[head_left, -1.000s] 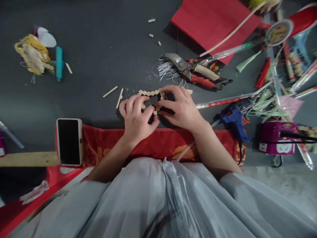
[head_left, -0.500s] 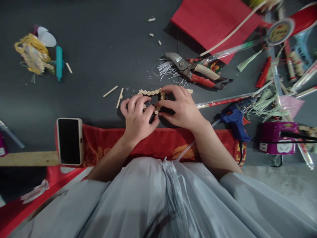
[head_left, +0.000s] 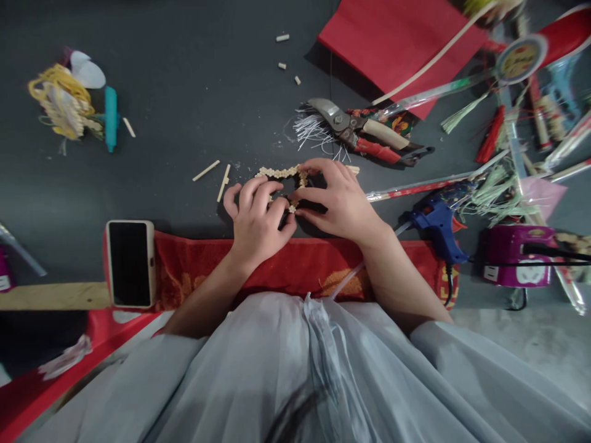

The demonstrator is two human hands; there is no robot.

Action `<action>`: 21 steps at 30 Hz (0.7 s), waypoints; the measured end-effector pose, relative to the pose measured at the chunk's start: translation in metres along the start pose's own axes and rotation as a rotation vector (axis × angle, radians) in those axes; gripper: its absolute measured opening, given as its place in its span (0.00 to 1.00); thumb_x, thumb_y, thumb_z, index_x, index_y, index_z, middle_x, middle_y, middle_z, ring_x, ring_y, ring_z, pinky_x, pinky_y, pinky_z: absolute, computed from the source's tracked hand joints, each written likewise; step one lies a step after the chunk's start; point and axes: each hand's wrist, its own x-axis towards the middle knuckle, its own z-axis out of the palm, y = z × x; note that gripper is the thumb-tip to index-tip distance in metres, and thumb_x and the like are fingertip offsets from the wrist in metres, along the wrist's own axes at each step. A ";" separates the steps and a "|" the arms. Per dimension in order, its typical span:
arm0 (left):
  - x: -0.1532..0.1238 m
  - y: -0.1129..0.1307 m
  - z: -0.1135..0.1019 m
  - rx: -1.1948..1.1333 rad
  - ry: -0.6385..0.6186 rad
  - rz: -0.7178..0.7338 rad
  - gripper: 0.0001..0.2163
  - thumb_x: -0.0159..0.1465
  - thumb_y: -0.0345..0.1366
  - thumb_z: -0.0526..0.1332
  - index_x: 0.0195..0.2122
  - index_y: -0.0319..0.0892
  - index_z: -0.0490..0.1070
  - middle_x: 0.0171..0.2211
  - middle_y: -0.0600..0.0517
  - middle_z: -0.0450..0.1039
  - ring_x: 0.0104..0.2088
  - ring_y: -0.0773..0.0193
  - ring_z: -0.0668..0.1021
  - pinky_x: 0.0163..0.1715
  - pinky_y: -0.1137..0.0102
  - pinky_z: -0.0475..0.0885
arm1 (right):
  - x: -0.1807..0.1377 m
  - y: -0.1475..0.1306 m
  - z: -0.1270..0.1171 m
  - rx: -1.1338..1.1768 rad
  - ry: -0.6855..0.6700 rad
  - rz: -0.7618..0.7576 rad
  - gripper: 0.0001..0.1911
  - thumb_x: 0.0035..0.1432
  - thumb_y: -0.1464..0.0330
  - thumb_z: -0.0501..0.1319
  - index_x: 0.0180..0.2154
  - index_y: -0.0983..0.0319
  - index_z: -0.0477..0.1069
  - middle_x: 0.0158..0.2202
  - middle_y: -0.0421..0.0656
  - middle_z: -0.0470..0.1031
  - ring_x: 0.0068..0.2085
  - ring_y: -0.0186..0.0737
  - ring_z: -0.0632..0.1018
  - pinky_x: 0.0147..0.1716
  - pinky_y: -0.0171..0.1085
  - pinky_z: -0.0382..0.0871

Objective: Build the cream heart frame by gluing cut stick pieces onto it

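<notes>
A frame of small, pale, flower-like pieces (head_left: pixel 279 172) lies on the dark table between my hands. Its top edge and right side show; the lower left part is mostly hidden under my fingers. My left hand (head_left: pixel 259 218) curls over the left and lower side, fingers closed on it. My right hand (head_left: pixel 339 197) grips the right side, its fingers bent around the upper and lower right corners. Two thin pale sticks (head_left: pixel 223 183) lie left of my left hand. Past my right fingers the end of a pale stick (head_left: pixel 353 170) sticks out.
Pruning shears (head_left: pixel 341 120) lie beyond my right hand, near white threads and a red sheet (head_left: pixel 397 49). To the right are a blue glue gun (head_left: pixel 436 224) and a purple power socket (head_left: pixel 517 255). A phone (head_left: pixel 131 263) lies on the red towel (head_left: pixel 194 264) at the left.
My left hand has shifted very slightly leftward on the pale frame. My right hand keeps its place, and the other things on the table look the same.
</notes>
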 end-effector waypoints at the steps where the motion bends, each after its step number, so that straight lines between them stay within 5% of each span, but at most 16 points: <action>1: 0.000 0.000 0.000 -0.002 0.004 -0.003 0.00 0.60 0.33 0.63 0.32 0.44 0.73 0.48 0.47 0.79 0.57 0.46 0.74 0.58 0.46 0.58 | 0.000 0.000 0.000 0.002 -0.003 0.002 0.11 0.63 0.65 0.61 0.44 0.55 0.80 0.59 0.50 0.69 0.57 0.55 0.71 0.56 0.55 0.63; 21: 0.001 -0.002 -0.004 -0.076 -0.064 -0.082 0.02 0.58 0.33 0.64 0.32 0.47 0.76 0.48 0.48 0.78 0.59 0.44 0.72 0.61 0.43 0.53 | 0.001 0.000 -0.001 0.006 -0.034 0.014 0.11 0.63 0.65 0.60 0.44 0.54 0.80 0.60 0.50 0.69 0.57 0.55 0.71 0.55 0.55 0.63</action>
